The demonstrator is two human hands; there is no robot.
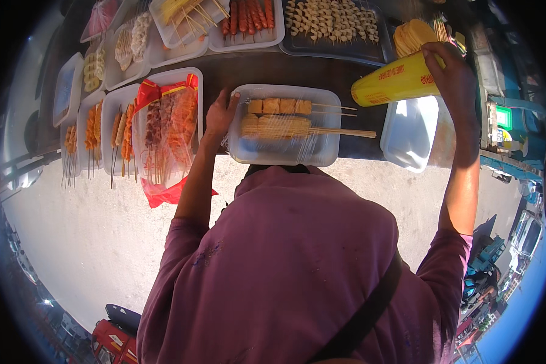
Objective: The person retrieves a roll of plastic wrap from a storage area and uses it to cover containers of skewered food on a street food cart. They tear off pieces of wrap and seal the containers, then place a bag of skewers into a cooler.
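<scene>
A white plastic tray (282, 157) of skewered food lies before me at the table's near edge, with clear film stretched over it. Under the film are a skewer of orange-brown cubes (280, 106) and a bundle of skewered pale yellow food (275, 126); their sticks point right. My left hand (223, 111) is at the tray's upper left corner, fingers against its rim and the film. To the right, my right hand (446, 63) grips the end of a yellow roll of cling wrap (393, 79), held tilted above the table, over the top of an empty white tray (409, 132).
Left stands a tray of meat skewers (173, 118) in a red-and-clear bag, beside smaller skewer trays (91, 127). Along the back are a tray of red sausages (248, 22), a dark tray of spiral skewers (332, 22) and round yellow food (414, 36).
</scene>
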